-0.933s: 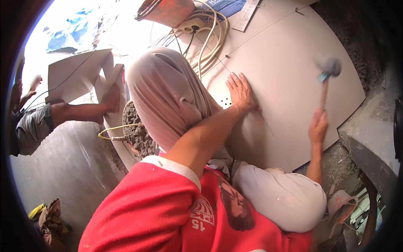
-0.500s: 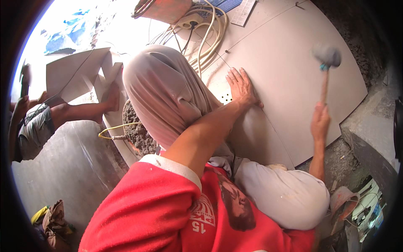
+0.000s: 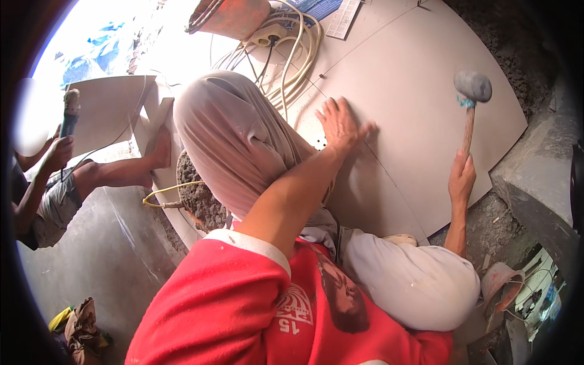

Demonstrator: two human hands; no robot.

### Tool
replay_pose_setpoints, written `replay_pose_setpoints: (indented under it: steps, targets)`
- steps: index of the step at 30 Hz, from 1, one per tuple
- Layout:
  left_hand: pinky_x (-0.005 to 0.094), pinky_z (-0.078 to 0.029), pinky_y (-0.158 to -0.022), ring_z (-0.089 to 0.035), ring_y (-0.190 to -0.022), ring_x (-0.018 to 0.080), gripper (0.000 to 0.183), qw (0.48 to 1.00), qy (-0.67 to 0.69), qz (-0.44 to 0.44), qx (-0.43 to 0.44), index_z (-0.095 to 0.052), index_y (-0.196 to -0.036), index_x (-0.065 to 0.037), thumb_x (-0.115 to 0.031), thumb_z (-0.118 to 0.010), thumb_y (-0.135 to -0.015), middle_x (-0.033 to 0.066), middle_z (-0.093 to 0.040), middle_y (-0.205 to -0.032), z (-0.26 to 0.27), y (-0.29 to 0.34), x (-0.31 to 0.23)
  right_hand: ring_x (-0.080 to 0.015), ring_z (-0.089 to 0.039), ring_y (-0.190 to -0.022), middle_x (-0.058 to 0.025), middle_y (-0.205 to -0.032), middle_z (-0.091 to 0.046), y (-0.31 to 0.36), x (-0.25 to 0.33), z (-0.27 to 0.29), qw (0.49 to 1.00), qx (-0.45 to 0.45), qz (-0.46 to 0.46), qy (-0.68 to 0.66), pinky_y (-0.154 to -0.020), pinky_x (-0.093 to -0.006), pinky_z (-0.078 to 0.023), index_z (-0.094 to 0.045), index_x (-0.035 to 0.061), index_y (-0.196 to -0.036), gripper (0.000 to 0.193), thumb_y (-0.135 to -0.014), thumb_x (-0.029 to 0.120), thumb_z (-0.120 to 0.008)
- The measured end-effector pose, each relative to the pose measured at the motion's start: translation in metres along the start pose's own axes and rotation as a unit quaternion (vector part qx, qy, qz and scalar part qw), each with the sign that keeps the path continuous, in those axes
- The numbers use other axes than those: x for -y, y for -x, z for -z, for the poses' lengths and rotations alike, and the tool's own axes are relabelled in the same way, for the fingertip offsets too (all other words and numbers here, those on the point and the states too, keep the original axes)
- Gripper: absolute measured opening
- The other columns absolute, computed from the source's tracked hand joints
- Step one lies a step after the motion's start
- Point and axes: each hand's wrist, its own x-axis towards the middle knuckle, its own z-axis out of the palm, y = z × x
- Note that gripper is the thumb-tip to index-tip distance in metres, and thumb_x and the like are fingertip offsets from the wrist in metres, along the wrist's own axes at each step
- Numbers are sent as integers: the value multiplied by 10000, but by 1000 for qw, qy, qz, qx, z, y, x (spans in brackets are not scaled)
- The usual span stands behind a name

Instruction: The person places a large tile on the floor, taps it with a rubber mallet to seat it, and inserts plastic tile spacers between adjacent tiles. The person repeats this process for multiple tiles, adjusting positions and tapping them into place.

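Observation:
My right hand [image 3: 462,176] grips the wooden handle of a rubber mallet [image 3: 473,87], its grey head above the right part of a large pale floor tile [image 3: 420,115]. Blue-green wrapping shows where the handle meets the head. Whether the head touches the tile I cannot tell. My left hand [image 3: 342,126] holds nothing; its fingers are spread over the tiles near a joint line. A perforated drain plate [image 3: 320,144] shows partly beside my left wrist. My bent knee [image 3: 228,121] rises left of that arm.
A coiled cable with a socket block [image 3: 269,38] and an orange bucket [image 3: 231,17] stand at the far side. Left of my knee is a container of mortar [image 3: 198,188]. Another person [image 3: 48,182] sits at left holding a power tool [image 3: 70,112]. Rubble [image 3: 499,234] borders the tile at right.
My left hand has shifted slightly left, its thumb lifting outward. The mallet head, blurred before, now shows more sharply. The co-worker's tool has come up into clearer view.

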Motion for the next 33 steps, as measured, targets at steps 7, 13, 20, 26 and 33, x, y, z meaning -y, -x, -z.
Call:
replay_pose_setpoints:
  steps: [7,13,20,26,33]
  targets:
    - [638,-99,-1324,-114,-1662,471,969,994,8,50,-94,-242,-1694,46,-404,-539,-888,262,-167,-1792,6,-56,29,-434,-669,-794,-261,-836,-659,59,-36,2,1000,-3,-22,-11,-728,-518,-504,-616,-98,-1040,563,-1144,444,-503]
    - [616,-242,-1286,-168,-1642,474,968,992,-32,39,-119,-282,-1694,0,-397,-597,-870,233,-207,-1787,-8,-54,25,-427,-674,-797,-246,-837,-671,73,-63,9,997,13,-65,-42,-734,-519,-508,-624,-83,-1035,559,-1144,452,-502]
    - [581,-275,-1284,-262,-1619,458,963,990,-15,37,-133,-379,-1649,7,-391,-635,-810,237,-297,-1754,-3,-65,28,-428,-702,-830,-260,-862,-689,66,-51,13,998,15,-52,-42,-744,-512,-520,-637,-88,-1032,573,-1139,459,-503]
    - [592,-304,-1255,-317,-1585,456,931,988,-17,10,-155,-407,-1620,41,-379,-656,-827,259,-326,-1728,-8,-74,33,-435,-711,-848,-282,-894,-706,61,-47,10,997,34,-63,-37,-751,-506,-525,-643,-103,-1066,596,-1139,471,-499]
    - [613,-167,-1317,-118,-1652,480,936,995,15,9,-102,-252,-1645,132,-380,-623,-955,341,-165,-1753,-25,-34,20,-478,-717,-939,-309,-956,-716,81,-54,-3,995,58,-82,-19,-810,-518,-533,-649,-127,-1112,644,-1142,492,-478]
